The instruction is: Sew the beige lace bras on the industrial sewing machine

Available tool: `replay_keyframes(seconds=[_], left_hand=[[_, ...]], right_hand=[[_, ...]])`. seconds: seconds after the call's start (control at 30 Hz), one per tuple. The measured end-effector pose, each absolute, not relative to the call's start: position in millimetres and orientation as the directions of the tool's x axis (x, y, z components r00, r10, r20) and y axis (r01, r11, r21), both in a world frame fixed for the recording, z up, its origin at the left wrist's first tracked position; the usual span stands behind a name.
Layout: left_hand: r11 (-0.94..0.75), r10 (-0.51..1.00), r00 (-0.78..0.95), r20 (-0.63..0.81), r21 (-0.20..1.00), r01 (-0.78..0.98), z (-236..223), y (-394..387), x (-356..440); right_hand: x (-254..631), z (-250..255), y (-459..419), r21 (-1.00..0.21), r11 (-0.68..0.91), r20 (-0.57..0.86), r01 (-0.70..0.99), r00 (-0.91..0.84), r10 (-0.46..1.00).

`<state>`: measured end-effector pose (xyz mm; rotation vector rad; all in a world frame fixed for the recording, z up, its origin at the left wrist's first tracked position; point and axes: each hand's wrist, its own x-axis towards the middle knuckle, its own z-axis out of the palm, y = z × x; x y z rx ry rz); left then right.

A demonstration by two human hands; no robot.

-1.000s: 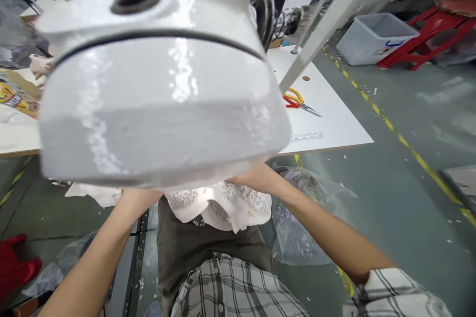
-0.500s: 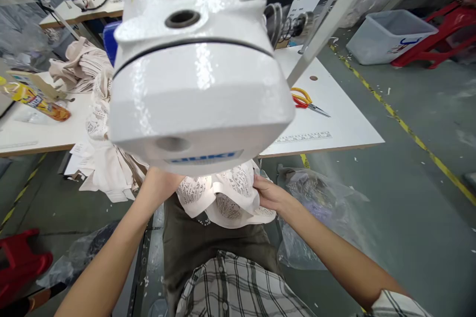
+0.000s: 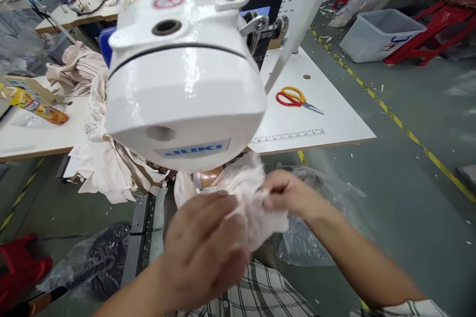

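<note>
A pale pink lace bra [image 3: 256, 213], bunched and blurred, is in front of the sewing machine head [image 3: 182, 94], above my lap. My right hand [image 3: 293, 195] pinches its right side between thumb and fingers. My left hand [image 3: 208, 250] is over its left side, nearer to the camera, fingers bent and smeared by motion; whether it grips the fabric I cannot tell. The machine's head hides its needle area. Below it, part of a copper-coloured cylinder [image 3: 210, 178] shows beside the bra.
Red-and-yellow-handled scissors [image 3: 293, 98] and a clear ruler [image 3: 288, 135] lie on the white table [image 3: 334, 121] at right. More pale garments [image 3: 107, 163] hang over the left table edge. A drink bottle [image 3: 40, 109] lies at far left. Plastic bags [image 3: 316, 237] are on the floor.
My left hand has come out from behind the machine head, toward the camera. The bra, earlier spread with its cups showing, is now bunched and turned. My right hand has moved slightly right.
</note>
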<state>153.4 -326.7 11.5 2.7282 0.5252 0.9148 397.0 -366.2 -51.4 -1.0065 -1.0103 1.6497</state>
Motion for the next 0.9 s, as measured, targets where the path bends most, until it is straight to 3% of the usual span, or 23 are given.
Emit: replay_keyframes(seconds=[0.1, 0.2, 0.27, 0.33, 0.43, 0.67, 0.9], left_hand=[[-0.859, 0.450, 0.849, 0.277, 0.394, 0.327, 11.4, -328.8, 167.2], [-0.562, 0.651, 0.754, -0.089, 0.612, 0.557, 4.6, -311.6, 162.4], [-0.336, 0.769, 0.615, -0.172, 0.711, 0.618, -1.8, -297.7, 155.7], [-0.199, 0.873, 0.459, -0.165, 0.739, 0.643, -8.5, -285.7, 152.5], [-0.151, 0.941, 0.318, -0.115, 0.699, 0.699, -18.1, -272.0, 155.7], [-0.336, 0.923, 0.357, 0.142, 0.749, 0.571, -29.4, -250.4, 163.8], [-0.392, 0.903, 0.371, 0.215, 0.766, 0.510, -24.8, -245.9, 169.0]], right_hand=[[370.0, -21.2, -370.3, -0.997, -0.081, -0.065, -0.010, -0.500, 0.864], [357.8, -15.5, -360.8, -0.985, 0.008, -0.059, 0.171, -0.383, 0.922], [358.0, -22.7, -348.1, -0.955, 0.007, -0.064, 0.296, -0.230, 0.971], [360.4, -32.7, -333.8, -0.921, -0.017, -0.072, 0.388, -0.127, 0.989], [362.4, -43.6, -316.3, -0.907, -0.083, -0.122, 0.413, -0.070, 0.990], [364.3, -48.3, -300.9, -0.915, -0.131, -0.151, 0.381, -0.023, 0.988], [366.9, -53.8, -294.8, -0.930, -0.119, -0.136, 0.348, -0.024, 0.990]])
